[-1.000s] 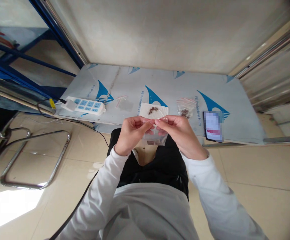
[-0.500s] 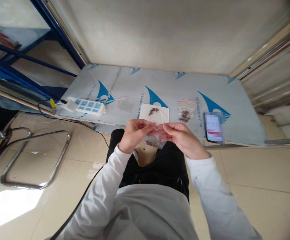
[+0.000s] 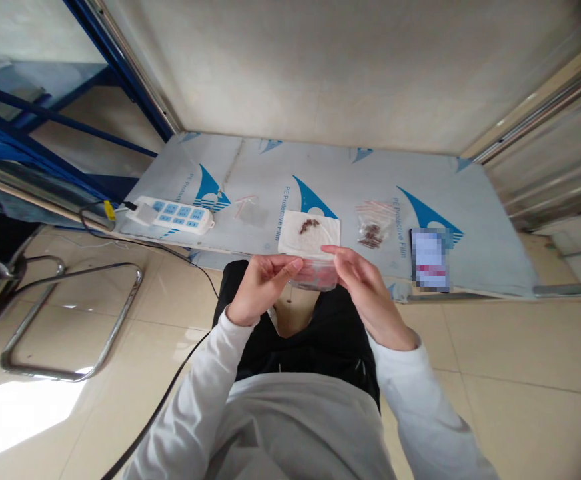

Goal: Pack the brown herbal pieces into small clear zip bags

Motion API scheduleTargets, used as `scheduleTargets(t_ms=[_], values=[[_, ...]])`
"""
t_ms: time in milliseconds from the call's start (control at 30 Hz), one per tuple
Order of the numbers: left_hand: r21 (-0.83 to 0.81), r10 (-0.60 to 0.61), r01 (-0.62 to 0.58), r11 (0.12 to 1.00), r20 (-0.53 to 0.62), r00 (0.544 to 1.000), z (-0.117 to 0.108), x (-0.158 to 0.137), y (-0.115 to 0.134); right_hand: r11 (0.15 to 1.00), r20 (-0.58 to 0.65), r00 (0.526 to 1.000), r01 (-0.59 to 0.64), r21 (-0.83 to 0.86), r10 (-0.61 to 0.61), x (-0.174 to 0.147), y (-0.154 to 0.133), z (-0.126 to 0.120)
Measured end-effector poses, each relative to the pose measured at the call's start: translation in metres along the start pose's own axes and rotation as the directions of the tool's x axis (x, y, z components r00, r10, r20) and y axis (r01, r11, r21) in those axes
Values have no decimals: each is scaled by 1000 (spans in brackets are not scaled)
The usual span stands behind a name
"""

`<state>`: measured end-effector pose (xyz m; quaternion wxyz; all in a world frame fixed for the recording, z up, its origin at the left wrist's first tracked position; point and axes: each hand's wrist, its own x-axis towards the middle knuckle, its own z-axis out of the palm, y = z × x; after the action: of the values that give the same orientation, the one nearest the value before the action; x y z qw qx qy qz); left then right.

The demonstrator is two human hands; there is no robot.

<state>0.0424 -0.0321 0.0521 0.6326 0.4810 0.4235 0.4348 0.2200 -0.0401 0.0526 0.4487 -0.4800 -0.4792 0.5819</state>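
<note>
Between my hands, at the front edge of the table, is a small clear zip bag (image 3: pixel 319 275). My left hand (image 3: pixel 269 283) is closed on its upper left corner, thumb on top. My right hand (image 3: pixel 366 283) grips its right end, the index finger reaching over the top edge. Whatever lies inside the bag is blurred. Just beyond my fingers, a white tissue (image 3: pixel 290 233) lies flat with small brown pieces (image 3: pixel 309 227) on it. To its right rests another clear zip bag (image 3: pixel 371 230) holding several brown pieces.
An empty-looking clear bag (image 3: pixel 251 211) lies left of the tissue. A white power strip (image 3: pixel 180 215) with a cable is at the left end of the table (image 3: pixel 315 155), a phone (image 3: pixel 429 261) at the right. A metal-framed chair (image 3: pixel 120 307) stands on the left.
My hands have moved slightly apart and a little toward me, stretching the bag's top edge between them. The hand at the far upper left is out of view.
</note>
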Motion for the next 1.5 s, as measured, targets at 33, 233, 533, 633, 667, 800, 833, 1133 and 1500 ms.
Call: scheduleTargets(t_ms=[33, 233, 533, 633, 667, 800, 833, 1133, 1500], values=[[17, 13, -13, 1000, 0, 1000, 1, -1, -1, 1000, 9, 1000, 6, -4, -6, 0, 0, 2], [286, 46, -38, 958, -20, 999, -1, -10, -8, 994, 2, 996, -92, -65, 92, 4, 4, 9], [471, 91, -50, 880, -65, 994, 5, -19, -10, 966, 139, 958, -238, -98, 250, -6, -6, -15], [450, 86, -50, 892, -61, 994, 7, -19, -10, 966, 47, 967, -247, -74, 251, -10, -4, -21], [429, 80, -44, 902, -67, 995, 8, -19, -10, 967, -7, 970, -245, -67, 245, -11, -3, -22], [362, 33, -12, 932, -52, 998, 15, -17, -11, 976, -110, 972, -214, -50, 207, -17, 12, -26], [341, 21, -6, 940, -41, 999, 17, -17, -12, 981, -114, 976, -191, -27, 186, -19, 17, -26], [309, 28, -15, 951, -38, 999, 21, -6, -25, 988, -100, 983, -151, 40, 155, -26, 40, -37], [482, 98, 67, 874, -310, 946, -26, 1, -46, 733, -634, 723, -269, -625, -275, 115, 63, -163]])
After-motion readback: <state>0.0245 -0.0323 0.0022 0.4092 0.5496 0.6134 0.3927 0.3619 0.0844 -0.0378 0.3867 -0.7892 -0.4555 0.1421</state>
